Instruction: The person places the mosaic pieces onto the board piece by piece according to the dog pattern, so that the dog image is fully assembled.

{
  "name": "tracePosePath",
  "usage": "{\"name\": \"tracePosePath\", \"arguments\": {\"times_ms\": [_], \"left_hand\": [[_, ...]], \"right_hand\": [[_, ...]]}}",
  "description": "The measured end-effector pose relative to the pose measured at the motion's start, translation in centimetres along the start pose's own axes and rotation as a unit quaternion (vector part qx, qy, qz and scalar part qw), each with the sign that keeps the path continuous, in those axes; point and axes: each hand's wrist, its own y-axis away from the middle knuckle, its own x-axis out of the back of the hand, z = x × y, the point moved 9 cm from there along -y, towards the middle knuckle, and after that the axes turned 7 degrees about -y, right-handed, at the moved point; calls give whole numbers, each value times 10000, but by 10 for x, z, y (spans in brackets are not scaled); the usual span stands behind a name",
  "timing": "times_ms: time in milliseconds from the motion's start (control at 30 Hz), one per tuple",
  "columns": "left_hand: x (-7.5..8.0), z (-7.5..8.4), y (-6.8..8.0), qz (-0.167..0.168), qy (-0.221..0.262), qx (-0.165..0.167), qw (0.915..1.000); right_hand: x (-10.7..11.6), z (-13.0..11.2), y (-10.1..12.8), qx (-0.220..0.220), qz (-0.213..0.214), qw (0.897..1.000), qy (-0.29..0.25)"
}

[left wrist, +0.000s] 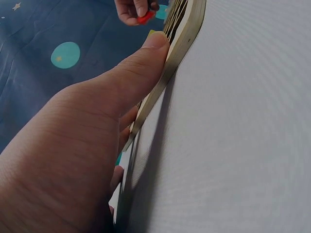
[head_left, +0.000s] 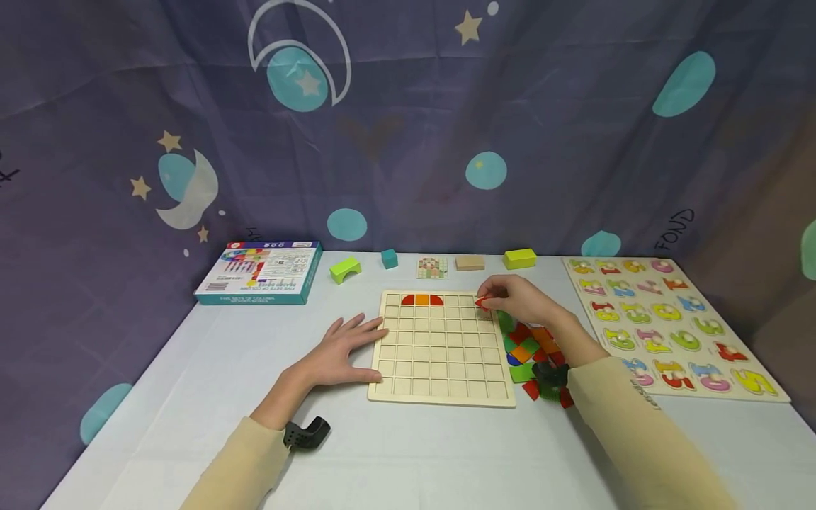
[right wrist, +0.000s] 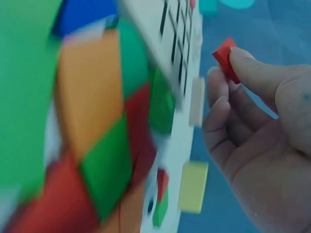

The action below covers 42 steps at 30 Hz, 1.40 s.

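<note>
A pale wooden grid board (head_left: 440, 368) lies on the table. In its far row sit two red rounded pieces (head_left: 436, 301) with an orange square (head_left: 422, 299) between them. My left hand (head_left: 344, 352) is spread along the board's left edge, thumb and fingertips touching it; the left wrist view shows the thumb (left wrist: 141, 65) against the rim. Over the board's far right corner, my right hand (head_left: 519, 301) pinches a small red piece (right wrist: 226, 58) between thumb and fingers. The piece's full outline is partly hidden by the thumb.
Right of the board lies a heap of coloured flat pieces (head_left: 524, 351), partly under my right forearm. A number puzzle board (head_left: 644, 322) is farther right. Along the back are a boxed set (head_left: 255, 276), a green arch block (head_left: 345, 269), a patterned card (head_left: 432, 268) and a yellow-green block (head_left: 519, 258).
</note>
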Motion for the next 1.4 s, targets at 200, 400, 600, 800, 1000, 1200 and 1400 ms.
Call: {"name": "tracePosePath", "arguments": {"times_ms": [200, 400, 600, 800, 1000, 1200, 1400], "left_hand": [[-1, 1, 0, 35, -23, -42, 10000], [-3, 0, -1, -16, 22, -17, 10000], [-1, -1, 1, 30, 76, -83, 9999], [2, -1, 5, 99, 103, -175, 9997], [3, 0, 5, 93, 42, -142, 9998], [4, -1, 3, 90, -25, -154, 9998], [4, -2, 2, 69, 15, -136, 9999]], "right_hand": [[-24, -17, -17, 134, -131, 9996, -206], [-47, -32, -32, 220, -201, 9992, -278], [-68, -48, -51, 453, -168, 9987, -177], [-92, -59, -66, 556, -216, 9982, -15], [-109, -66, -75, 648, -170, 9975, 229], [-117, -74, -82, 830, -136, 9953, 475], [-126, -82, -86, 983, -178, 9910, 892]]}}
